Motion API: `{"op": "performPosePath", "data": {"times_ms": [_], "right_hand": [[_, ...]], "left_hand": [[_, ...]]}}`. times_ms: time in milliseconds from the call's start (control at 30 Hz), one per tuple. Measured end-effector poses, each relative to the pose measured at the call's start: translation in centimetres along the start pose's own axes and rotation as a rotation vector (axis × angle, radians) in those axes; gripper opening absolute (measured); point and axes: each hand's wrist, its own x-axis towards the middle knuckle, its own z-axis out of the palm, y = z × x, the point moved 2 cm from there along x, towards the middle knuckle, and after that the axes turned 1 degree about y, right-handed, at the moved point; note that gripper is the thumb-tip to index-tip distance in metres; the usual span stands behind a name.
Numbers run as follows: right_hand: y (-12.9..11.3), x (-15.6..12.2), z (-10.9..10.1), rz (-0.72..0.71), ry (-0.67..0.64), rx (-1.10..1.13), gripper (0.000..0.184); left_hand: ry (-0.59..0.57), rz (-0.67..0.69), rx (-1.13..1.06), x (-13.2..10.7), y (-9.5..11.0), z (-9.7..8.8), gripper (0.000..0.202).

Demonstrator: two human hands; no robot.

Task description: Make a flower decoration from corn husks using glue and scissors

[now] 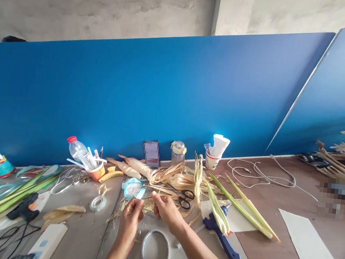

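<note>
My left hand (130,218) is closed in a pinch above the middle of the table; anything between its fingertips is too small to make out. Close beside it, my right hand (167,213) has its fingers curled in and its thumb pointing up, and what it may hold is hidden. Dried corn husks (173,178) lie heaped just beyond both hands. A light blue roll of ribbon (133,189) rests behind my left hand. Black-handled scissors (185,199) are past my right hand. Below my hands lies a grey ring (143,250).
A blue glue gun (225,241) lies to the right, near green leaf strips (247,213) and white paper (311,245). Leftward are a tape roll (98,203), a power strip (49,242), a black glue gun (24,208) and a cup of white sticks (95,172). A jar (178,154) stands behind.
</note>
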Motion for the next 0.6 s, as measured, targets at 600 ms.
{"op": "performPosePath", "data": {"times_ms": [600], "right_hand": [[0.3,0.25,-0.34,-0.088,-0.004,-0.006,0.029]], "left_hand": [[0.024,-0.025,-0.043,-0.19,0.47,0.52,0.035]]}}
